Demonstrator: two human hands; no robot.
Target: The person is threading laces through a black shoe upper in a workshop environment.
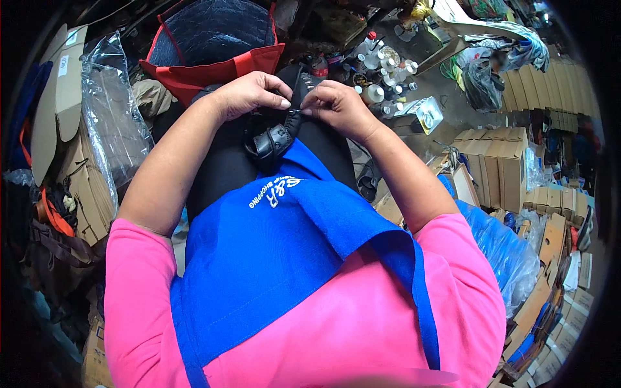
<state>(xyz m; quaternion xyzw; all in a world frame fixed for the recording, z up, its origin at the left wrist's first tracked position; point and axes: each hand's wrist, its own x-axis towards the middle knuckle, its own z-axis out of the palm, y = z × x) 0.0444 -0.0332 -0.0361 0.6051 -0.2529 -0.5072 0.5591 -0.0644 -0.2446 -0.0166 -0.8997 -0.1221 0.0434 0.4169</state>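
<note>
Over my lap, both hands are closed in pinches at a narrow black strap (pixel 295 111). My left hand (pixel 255 96) has its thumb and forefinger at the left side of it. My right hand (pixel 336 107) grips it from the right, fingers curled. Below the fingers, a shiny black curved piece (pixel 270 140) with a ridged part rests on my black trousers, apparently joined to the strap; its exact kind is unclear. A thin dark strip with pale crosswise marks (pixel 307 79) runs up between my hands. My blue apron (pixel 259 239) lies below.
A red bag (pixel 252 61) with a silvery lining stands open beyond my left hand. Several small bottles (pixel 374 94) are on the floor ahead to the right. Cardboard boxes (pixel 495 158) and blue plastic wrap (pixel 495 249) crowd the right; cardboard and clear plastic (pixel 113 116) the left.
</note>
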